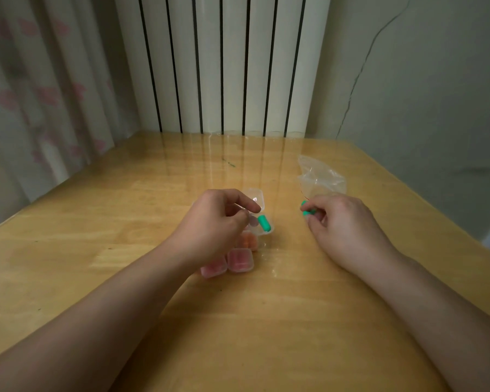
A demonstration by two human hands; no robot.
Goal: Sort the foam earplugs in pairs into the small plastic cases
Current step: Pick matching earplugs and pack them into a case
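Right hand (343, 222) pinches a green earplug (307, 211). Left hand (218, 222), fingers curled, steadies the open clear case (256, 199); second green earplug (265, 222) lies just right of its fingertips.

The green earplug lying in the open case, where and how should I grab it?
Pinch the green earplug across its middle, from above. It lies on its side in the open case, long sides exposed; the left hand crowds the left, so approach from the right.
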